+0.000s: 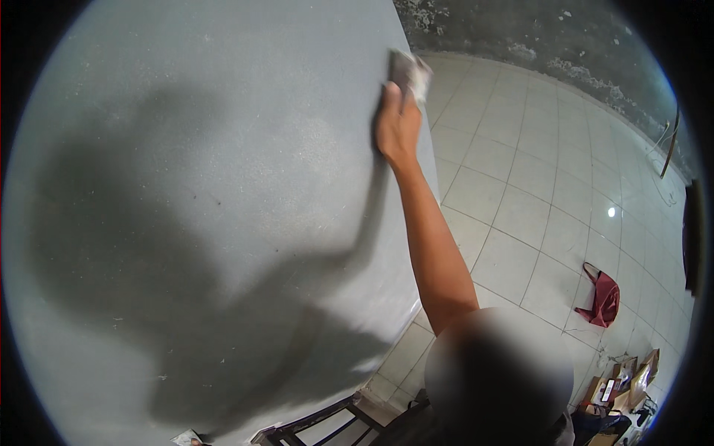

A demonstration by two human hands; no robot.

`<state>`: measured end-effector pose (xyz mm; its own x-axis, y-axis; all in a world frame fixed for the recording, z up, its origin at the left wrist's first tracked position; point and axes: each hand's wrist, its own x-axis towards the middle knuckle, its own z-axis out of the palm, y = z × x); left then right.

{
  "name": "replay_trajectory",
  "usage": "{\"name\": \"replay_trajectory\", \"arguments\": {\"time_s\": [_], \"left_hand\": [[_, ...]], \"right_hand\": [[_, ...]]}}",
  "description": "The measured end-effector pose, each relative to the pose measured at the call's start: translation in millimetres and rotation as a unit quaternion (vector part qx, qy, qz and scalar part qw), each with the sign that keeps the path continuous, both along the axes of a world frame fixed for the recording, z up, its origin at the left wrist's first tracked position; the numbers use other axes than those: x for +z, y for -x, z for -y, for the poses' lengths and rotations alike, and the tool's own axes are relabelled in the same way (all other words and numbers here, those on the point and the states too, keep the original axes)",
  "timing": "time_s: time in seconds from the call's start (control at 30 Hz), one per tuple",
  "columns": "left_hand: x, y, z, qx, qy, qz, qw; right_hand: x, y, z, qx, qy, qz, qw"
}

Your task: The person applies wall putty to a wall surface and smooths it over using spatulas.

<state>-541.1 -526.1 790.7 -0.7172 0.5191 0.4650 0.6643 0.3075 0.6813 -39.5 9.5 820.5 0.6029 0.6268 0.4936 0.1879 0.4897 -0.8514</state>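
Note:
My right arm stretches up and away along a grey, smooth-coated wall [297, 171] speckled with pale marks. At its far edge my right hand [399, 128] is closed on a flat grey-brown pad [401, 69], whitish and dusty on its right side, which looks like a sanding pad. The pad lies at the wall's edge; its gripped underside is hidden. Low on the left, a small pale piece [184, 437] shows at the picture's rim. Beside it is a bit of my left hand [196, 443], its fingers mostly cut off and apparently closed on that piece.
A tiled floor [513, 215] stretches to the right. On it lie a dark red cloth or bag [604, 299] and a pile of boxes and packets [621, 390]. A dark slatted frame [327, 430] stands below. A stained wall [513, 33] rises behind. A blurred patch hides part of the lower middle.

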Motion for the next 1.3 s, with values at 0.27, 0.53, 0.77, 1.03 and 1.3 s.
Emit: {"name": "replay_trajectory", "arguments": {"time_s": [0.27, 0.53, 0.77, 1.03, 1.3], "left_hand": [[2.6, -12.6, -11.8, 0.013, -0.021, 0.061, 0.998], [22.0, -18.2, -2.1, 0.025, 0.014, -0.003, 1.000], [7.9, -13.2, -8.2, 0.047, 0.001, 0.017, 0.999], [23.5, -34.3, -14.7, 0.074, 0.044, -0.033, 0.996], [5.6, 8.5, 0.5, 0.063, 0.025, 0.016, 0.998]], "right_hand": [[-221.1, -24.3, -10.4, -0.007, 0.319, -0.248, 0.915], [-97.8, -7.9, -4.6, -0.006, 0.111, -0.050, 0.993], [-233.2, -21.1, -23.3, -0.075, 0.219, -0.155, 0.960], [-94.0, 6.1, 6.0, -0.034, 0.017, -0.032, 0.999], [-260.5, 11.8, 26.2, 0.037, 0.412, -0.210, 0.886]]}}
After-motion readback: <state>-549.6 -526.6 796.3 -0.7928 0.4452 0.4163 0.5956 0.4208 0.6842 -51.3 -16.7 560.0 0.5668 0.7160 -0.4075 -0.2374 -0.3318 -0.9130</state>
